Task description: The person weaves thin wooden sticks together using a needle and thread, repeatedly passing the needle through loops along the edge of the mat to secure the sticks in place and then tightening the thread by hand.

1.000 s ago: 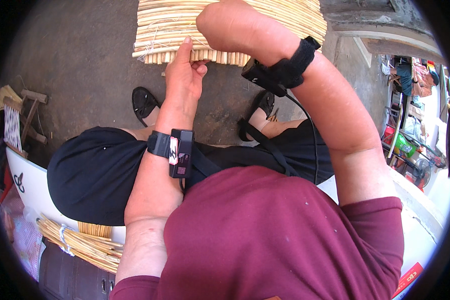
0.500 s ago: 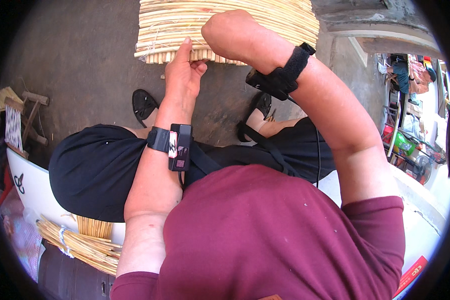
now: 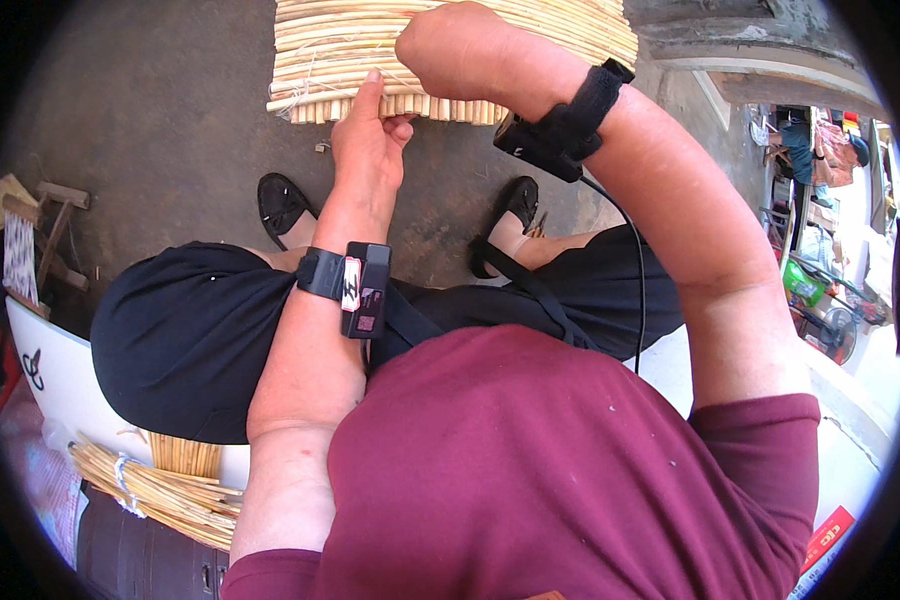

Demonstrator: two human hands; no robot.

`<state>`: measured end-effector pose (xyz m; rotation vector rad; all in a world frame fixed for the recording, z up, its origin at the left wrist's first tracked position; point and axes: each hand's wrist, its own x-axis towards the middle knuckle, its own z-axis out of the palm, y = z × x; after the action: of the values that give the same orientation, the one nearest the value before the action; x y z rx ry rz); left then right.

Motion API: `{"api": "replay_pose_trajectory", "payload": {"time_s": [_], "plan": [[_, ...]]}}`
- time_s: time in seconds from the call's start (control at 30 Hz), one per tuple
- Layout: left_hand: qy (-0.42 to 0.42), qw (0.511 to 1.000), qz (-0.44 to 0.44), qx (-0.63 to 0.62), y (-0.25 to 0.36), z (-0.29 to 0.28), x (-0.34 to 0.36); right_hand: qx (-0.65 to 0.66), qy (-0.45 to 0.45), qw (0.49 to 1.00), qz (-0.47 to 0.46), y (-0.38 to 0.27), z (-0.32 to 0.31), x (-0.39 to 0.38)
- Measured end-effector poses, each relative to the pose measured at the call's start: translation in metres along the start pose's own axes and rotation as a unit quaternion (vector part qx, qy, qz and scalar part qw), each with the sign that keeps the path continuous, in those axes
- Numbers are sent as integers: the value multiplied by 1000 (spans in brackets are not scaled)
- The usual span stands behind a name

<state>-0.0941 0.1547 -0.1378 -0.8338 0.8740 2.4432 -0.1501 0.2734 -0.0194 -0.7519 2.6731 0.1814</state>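
Observation:
A mat of pale reed stalks (image 3: 345, 65), laid side by side, stretches across the top of the view, its cut ends showing along the near edge. White thread runs loosely over its left part. My left hand (image 3: 368, 135) pinches that near edge, thumb on top and fingers curled below. Over the middle of the mat, my right hand (image 3: 450, 50) is bent at the wrist and looks closed; its fingers, and whatever they hold, are hidden behind the back of the hand.
Tied bundles of reed stalks (image 3: 160, 490) lie at my lower left beside a white surface (image 3: 55, 370). A small wooden stool (image 3: 55, 225) stands on the floor at far left. Another person (image 3: 835, 150) is at far right, near a fan (image 3: 840, 335). A cable (image 3: 638, 270) hangs from my right wrist.
My right hand has shifted slightly up and left over the mat, its forearm swinging a little outward. The mat's near edge sits slightly higher. My left hand keeps its grip.

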Motion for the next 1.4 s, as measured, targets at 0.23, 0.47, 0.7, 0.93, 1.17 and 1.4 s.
{"api": "replay_pose_trajectory", "payload": {"time_s": [0.23, 0.47, 0.7, 0.93, 1.17, 1.4], "plan": [[11, 1000, -7, -10, 1, 1, 0, -64, -13, 998, 9, -17, -2, -6], [-2, 1000, -1, -11, 1, 6, -3, -27, -28, 999, -16, 7, -1, 3], [16, 1000, 9, -10, 0, 5, -4, -46, 36, 998, -22, -13, 1, -9], [28, 999, 0, 14, 4, 7, -4, -13, 30, 999, 1, -17, 8, -5], [35, 999, -16, 26, 2, 6, -4, -31, 14, 999, -8, -18, 8, -7], [25, 999, -23, 21, 4, 6, -6, -26, -2, 1000, 16, -29, 14, 1]]}}
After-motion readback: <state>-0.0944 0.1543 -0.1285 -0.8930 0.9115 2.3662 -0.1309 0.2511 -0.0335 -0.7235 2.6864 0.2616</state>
